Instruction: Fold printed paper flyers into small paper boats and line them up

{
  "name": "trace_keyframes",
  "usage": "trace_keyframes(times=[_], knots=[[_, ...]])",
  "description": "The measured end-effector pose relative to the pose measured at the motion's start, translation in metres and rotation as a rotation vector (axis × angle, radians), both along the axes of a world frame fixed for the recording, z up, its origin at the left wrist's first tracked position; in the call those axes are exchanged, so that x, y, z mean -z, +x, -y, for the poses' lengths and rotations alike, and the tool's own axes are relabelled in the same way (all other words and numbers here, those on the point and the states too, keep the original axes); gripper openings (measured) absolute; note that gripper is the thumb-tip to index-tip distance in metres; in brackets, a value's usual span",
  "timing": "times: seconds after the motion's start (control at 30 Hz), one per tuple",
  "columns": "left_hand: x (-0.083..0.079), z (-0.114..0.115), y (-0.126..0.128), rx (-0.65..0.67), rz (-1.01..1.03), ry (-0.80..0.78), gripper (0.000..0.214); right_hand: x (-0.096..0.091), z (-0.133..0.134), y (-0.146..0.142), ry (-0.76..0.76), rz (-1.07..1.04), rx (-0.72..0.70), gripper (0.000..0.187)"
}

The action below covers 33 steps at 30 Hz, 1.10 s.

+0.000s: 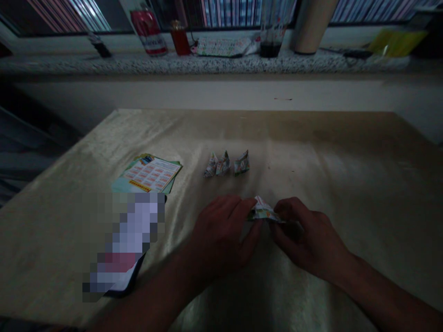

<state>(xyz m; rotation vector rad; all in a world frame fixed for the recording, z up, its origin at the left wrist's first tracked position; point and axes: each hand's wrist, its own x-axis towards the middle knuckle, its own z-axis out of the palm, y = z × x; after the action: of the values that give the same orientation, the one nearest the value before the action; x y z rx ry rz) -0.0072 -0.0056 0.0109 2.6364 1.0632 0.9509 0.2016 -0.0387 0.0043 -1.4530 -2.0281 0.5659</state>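
A small folded piece of printed paper (265,211) is held low over the table between my two hands. My left hand (224,226) pinches its left end between thumb and fingers. The right end is gripped by the thumb and fingertips of my right hand (304,233). Just beyond my hands stand three folded paper shapes with pointed tips: the left one (210,166) and the middle one (223,163) touch or nearly touch, while the right one (242,163) stands a little apart.
A stack of printed sheets (152,173) lies to the left, with a blurred-out phone (128,249) nearer to me, close to my left forearm. Behind the table (346,184), the speckled windowsill (221,67) carries a red can (148,32), a glass with dark liquid (272,46) and other items.
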Motion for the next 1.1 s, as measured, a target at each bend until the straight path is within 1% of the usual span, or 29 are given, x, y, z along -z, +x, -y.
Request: trace_keyframes(times=[0.17,0.37,0.47,0.63,0.73,0.83,0.97,1.03,1.1], knots=[[-0.004,0.001,0.002,0.004,-0.058,0.079,0.021,0.0,0.001,0.0,-0.002,0.042,-0.001,0.016],[-0.004,0.003,0.002,0.003,-0.06,0.068,0.013,0.001,0.0,0.0,0.0,0.057,0.009,0.016],[-0.002,0.004,0.004,0.011,-0.044,0.081,0.007,0.002,0.0,-0.001,0.012,0.067,0.012,0.018],[0.004,0.008,0.009,0.024,-0.025,0.065,0.008,0.006,0.001,-0.002,0.038,0.084,0.038,0.019],[0.006,0.01,0.013,0.039,0.022,0.073,0.009,0.007,0.002,-0.004,0.021,0.063,0.047,0.018],[0.009,0.012,0.017,0.072,0.074,0.045,0.011,0.005,0.002,-0.007,-0.036,0.027,0.06,0.018],[0.011,0.013,0.017,0.118,0.14,-0.034,0.012,0.002,0.001,-0.009,-0.165,-0.071,0.076,0.019],[0.008,0.012,0.015,0.14,0.196,-0.076,0.013,0.001,0.001,-0.008,-0.263,-0.2,0.074,0.015],[0.004,0.012,0.011,0.165,0.254,-0.133,0.02,0.001,0.001,-0.006,-0.398,-0.407,0.067,0.015]])
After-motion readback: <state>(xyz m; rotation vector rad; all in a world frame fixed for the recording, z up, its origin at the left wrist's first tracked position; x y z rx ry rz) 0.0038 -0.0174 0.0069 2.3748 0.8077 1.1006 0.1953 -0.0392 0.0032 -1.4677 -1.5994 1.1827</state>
